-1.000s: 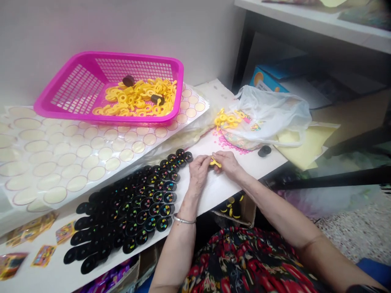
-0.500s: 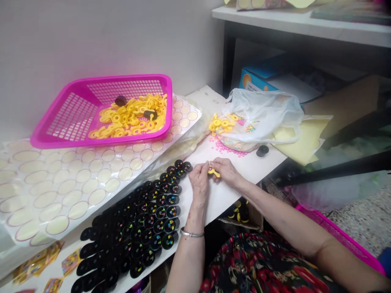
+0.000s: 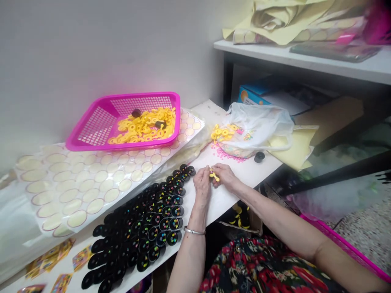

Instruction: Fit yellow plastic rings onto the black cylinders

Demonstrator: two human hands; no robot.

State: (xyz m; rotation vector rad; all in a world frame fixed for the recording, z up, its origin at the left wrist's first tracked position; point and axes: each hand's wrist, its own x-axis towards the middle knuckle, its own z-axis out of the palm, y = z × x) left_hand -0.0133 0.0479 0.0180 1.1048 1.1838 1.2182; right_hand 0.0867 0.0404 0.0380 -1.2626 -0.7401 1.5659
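Note:
Between my two hands is a small yellow plastic piece with a ring-shaped end (image 3: 216,178), held just above the white table (image 3: 241,173). My left hand (image 3: 202,180) pinches its left side, and my right hand (image 3: 224,175) grips it from the right with bent fingers. Left of my hands stand rows of black cups (image 3: 159,221) with small coloured bits inside. Beyond my fingers, more yellow pieces (image 3: 224,133) lie by a clear plastic bag (image 3: 256,124), with small pink beads (image 3: 227,153) scattered in front of it.
A pink basket (image 3: 88,140) of yellow pieces sits on sheets of round stickers (image 3: 100,176) at the back left. One black cup (image 3: 259,157) lies apart on the right. A shelf (image 3: 299,61) overhangs the back right. An open box (image 3: 244,228) stands below the table edge.
The view has tilted upward and shifted slightly, so more of the shelf shows. My hands stay together on the yellow piece, which is turned a little, its stem pointing more downward.

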